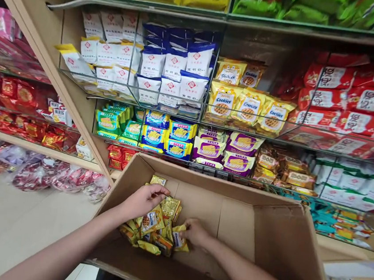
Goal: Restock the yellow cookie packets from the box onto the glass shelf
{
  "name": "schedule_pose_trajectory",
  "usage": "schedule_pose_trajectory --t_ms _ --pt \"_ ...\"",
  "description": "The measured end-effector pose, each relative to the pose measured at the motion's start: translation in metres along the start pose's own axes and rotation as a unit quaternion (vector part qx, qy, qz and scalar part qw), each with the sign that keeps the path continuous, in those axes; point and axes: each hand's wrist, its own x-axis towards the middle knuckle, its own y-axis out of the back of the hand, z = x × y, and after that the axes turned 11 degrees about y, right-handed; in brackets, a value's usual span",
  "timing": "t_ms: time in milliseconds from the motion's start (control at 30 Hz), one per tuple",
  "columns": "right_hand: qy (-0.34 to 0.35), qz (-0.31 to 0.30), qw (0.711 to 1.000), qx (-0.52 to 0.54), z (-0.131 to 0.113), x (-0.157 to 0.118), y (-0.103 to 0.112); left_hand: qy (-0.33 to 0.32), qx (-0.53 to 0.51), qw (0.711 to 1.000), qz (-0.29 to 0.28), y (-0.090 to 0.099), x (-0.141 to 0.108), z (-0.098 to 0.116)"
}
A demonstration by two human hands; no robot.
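Observation:
A pile of small yellow cookie packets [152,220] lies in the left part of an open cardboard box [237,221]. My left hand [143,201] reaches over the pile, its thumb and fingers pinched at the top edge of a yellow packet [170,207] lying back side up. On the pile's right side, my right hand [196,233] grips the edge of another cookie packet [179,238], its fingertips partly hidden behind it. One more packet [158,180] rests near the box's far left corner.
Glass-divided shelves rise behind the box. Yellow cookie packets [251,107] fill part of one compartment, between white-and-blue packets [173,65] and red packets [361,100]. Purple packets [239,148] sit below. Bagged goods [46,172] lie on the floor at left.

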Motion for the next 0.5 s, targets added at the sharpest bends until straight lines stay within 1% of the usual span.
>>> schedule_pose_trajectory --t_ms 67,133,200,233,267,300,333,367,400,433,500 --pt "0.020 0.021 0.999 0.022 -0.012 -0.006 0.025 0.016 -0.039 0.999 -0.030 -0.010 0.002 0.004" --pt "0.046 0.039 0.997 0.047 -0.030 -0.015 0.050 0.030 -0.086 0.993 -0.072 -0.022 0.002 0.010" --pt "0.064 0.056 0.989 0.120 -0.049 -0.027 0.071 0.043 -0.136 0.982 -0.123 -0.032 0.002 0.018" --pt "0.067 0.064 0.979 0.182 -0.058 -0.034 0.079 0.050 -0.160 0.975 -0.146 -0.037 0.001 0.023" --pt "0.067 0.071 0.961 0.257 -0.066 -0.040 0.084 0.056 -0.182 0.968 -0.164 -0.040 0.001 0.029" --pt "0.061 0.074 0.937 0.336 -0.073 -0.046 0.088 0.061 -0.202 0.961 -0.176 -0.042 0.000 0.036" --pt "0.053 0.075 0.910 0.405 -0.079 -0.052 0.091 0.064 -0.221 0.956 -0.181 -0.043 0.000 0.043" --pt "0.044 0.075 0.888 0.451 -0.085 -0.056 0.094 0.065 -0.237 0.953 -0.179 -0.044 -0.001 0.050" --pt "0.041 0.079 0.875 0.475 -0.089 -0.060 0.096 0.062 -0.250 0.950 -0.176 -0.044 -0.001 0.056" --pt "0.046 0.087 0.871 0.481 -0.094 -0.063 0.098 0.058 -0.263 0.948 -0.166 -0.044 -0.001 0.062" --pt "0.086 0.111 0.885 0.444 -0.101 -0.067 0.103 0.049 -0.298 0.944 -0.130 -0.047 -0.002 0.073"
